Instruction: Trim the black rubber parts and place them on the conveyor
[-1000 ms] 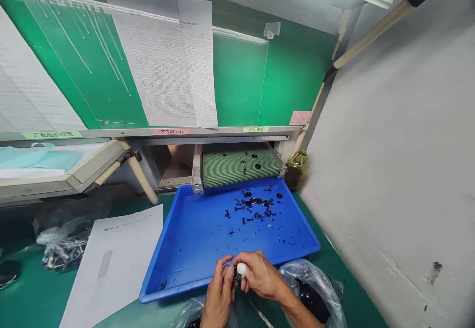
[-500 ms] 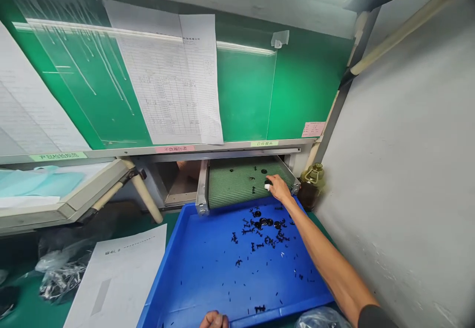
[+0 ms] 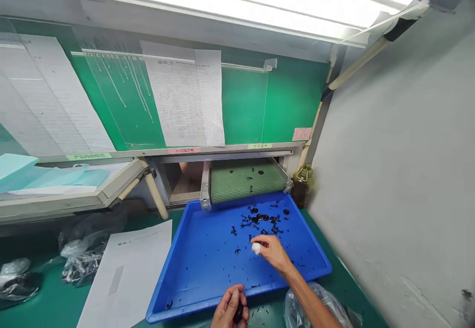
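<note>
My left hand is at the front edge of the blue tray, its fingers curled around a small black part that is mostly hidden. Above the middle of the tray is my right hand, thumb and fingers pinched together, a white wrap on one fingertip. Whatever that pinch holds is too hidden to name. Several round black parts lie toward the back of the tray among small branched black pieces. One round black part lies apart at the right.
A green ribbed conveyor belt ends at the tray's back edge, carrying a few black pieces. A brown bottle stands beside it near the wall. Clear plastic bags and a paper sheet lie left; another bag lies in front.
My right hand has come back from the belt to over the tray. A round black part now lies at the tray's right. More of my left hand shows, with a black part in it.
</note>
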The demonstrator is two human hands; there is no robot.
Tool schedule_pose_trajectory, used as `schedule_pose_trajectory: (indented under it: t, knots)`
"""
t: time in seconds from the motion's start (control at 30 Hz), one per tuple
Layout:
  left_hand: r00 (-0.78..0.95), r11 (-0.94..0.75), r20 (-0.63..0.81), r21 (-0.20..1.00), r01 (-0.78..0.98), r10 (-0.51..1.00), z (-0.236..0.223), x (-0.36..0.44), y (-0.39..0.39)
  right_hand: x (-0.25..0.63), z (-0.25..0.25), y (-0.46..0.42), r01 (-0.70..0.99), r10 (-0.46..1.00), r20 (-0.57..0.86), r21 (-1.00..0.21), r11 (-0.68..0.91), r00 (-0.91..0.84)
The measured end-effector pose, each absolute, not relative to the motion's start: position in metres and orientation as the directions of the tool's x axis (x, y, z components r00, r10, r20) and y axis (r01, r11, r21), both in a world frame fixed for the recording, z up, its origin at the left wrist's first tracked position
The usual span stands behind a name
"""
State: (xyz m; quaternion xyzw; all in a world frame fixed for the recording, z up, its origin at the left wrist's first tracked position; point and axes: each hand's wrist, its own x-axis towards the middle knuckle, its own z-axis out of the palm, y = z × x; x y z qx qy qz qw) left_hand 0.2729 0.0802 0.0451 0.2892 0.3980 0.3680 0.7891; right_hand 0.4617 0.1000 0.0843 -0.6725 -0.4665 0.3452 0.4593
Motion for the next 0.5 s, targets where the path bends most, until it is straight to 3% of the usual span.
schedule_pose_trajectory:
  t: [0.17,0.3,0.5]
  knots:
    - [0.492,0.541,-0.368,0.797,-0.27,0.789,0.055,0.272,0.058,0.407,0.073,0.043,0.097,0.929,-0.155,-0.975,-0.198,0.335]
    - [0.532,0.4,-0.281,0.909,-0.121,0.799,0.061,0.262,0.044,0.388,0.081,0.011,0.048,0.928,-0.165,-0.98,-0.192,0.334]
    - [0.506,0.152,-0.198,0.98,0.132,0.84,0.075,0.247,0.034,0.379,0.098,-0.021,0.457,0.956,0.031,-0.882,-0.111,0.291]
